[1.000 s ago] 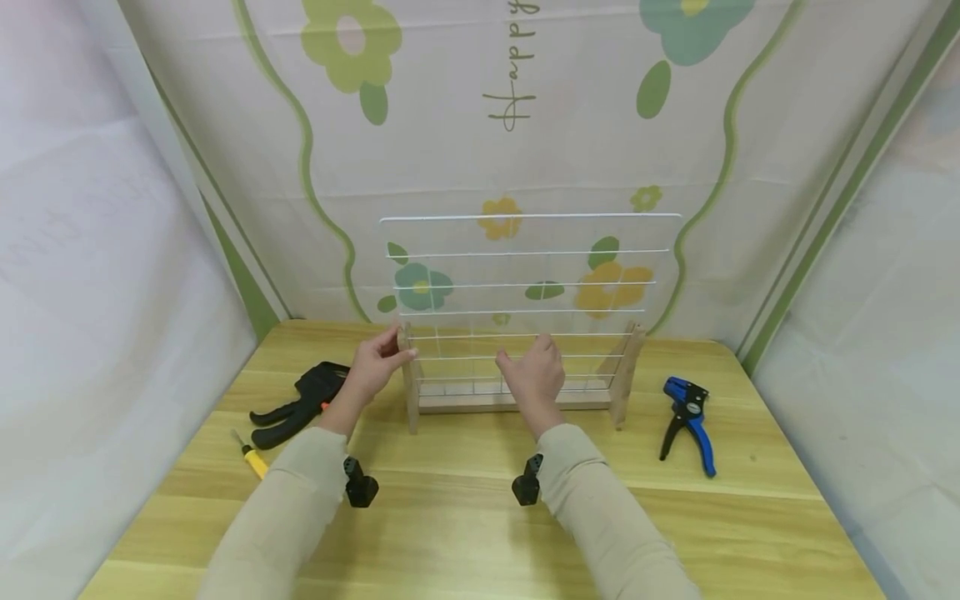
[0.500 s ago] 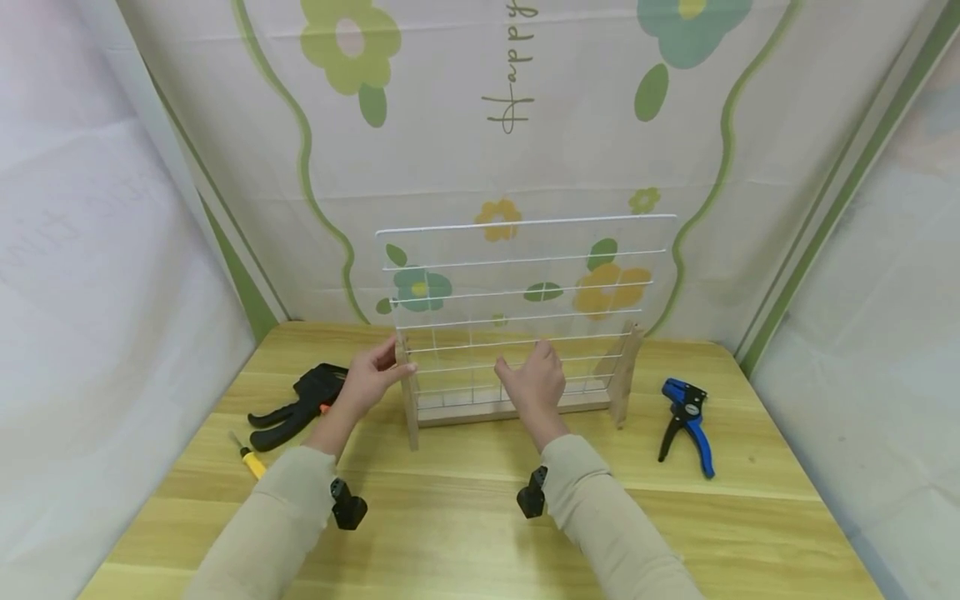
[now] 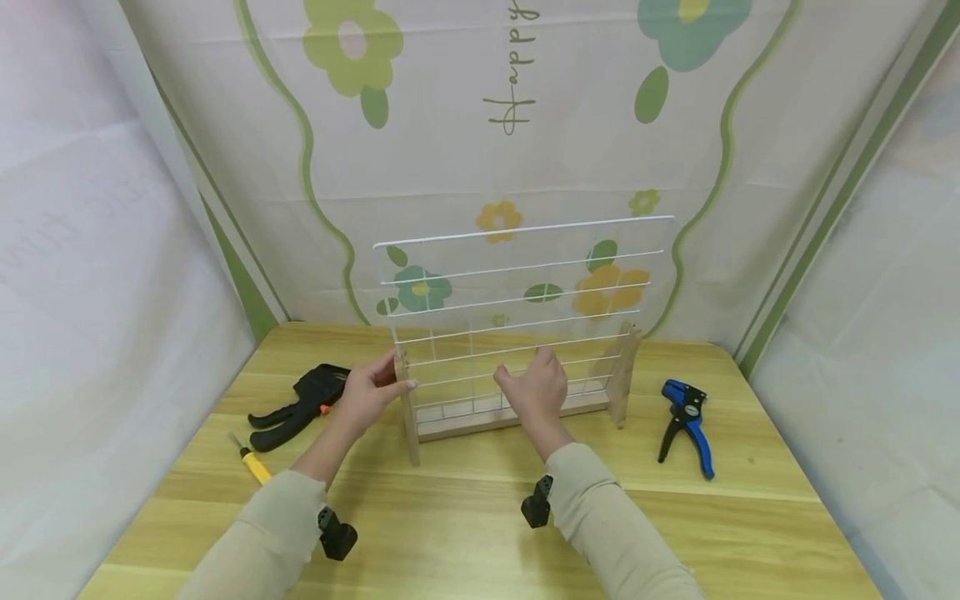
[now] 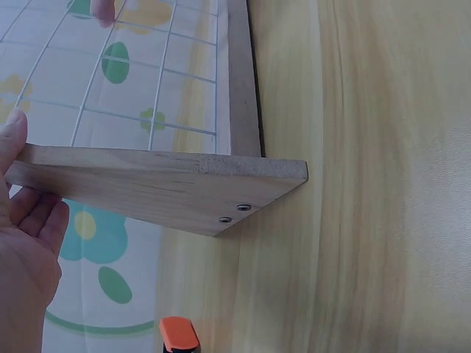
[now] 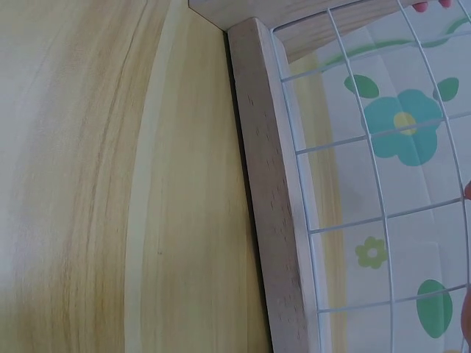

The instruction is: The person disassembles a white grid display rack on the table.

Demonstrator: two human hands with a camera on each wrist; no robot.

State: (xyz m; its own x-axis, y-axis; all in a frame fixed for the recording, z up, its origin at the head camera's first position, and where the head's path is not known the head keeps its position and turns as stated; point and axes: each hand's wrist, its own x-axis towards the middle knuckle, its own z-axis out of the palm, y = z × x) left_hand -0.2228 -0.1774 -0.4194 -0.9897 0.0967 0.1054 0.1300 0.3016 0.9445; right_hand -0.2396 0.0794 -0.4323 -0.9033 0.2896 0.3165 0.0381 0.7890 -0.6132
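A rack of white wire grid [image 3: 525,231] stands on the table between two wooden side panels joined by a low wooden bar [image 5: 272,184]. My left hand [image 3: 366,398] grips the upper part of the left side panel [image 4: 147,184], thumb on the near edge and fingers behind. Two screw heads [image 4: 243,207] show low on that panel's outer face. At the middle of the grid, my right hand [image 3: 537,392] holds the wires with bent fingers and thumb. Only its fingertips [image 5: 466,309] enter the right wrist view, at the right edge.
Left of the rack lie a black clamp-like tool [image 3: 296,408] with an orange part and a yellow-handled tool [image 3: 256,464]. Blue and black wire-stripper pliers [image 3: 687,421] lie at right. A flower-printed cloth [image 3: 585,125] hangs behind the table.
The rack's left end has swung toward me along with my left hand, so the rack now stands at a slant. Its right end and my right hand have hardly moved.
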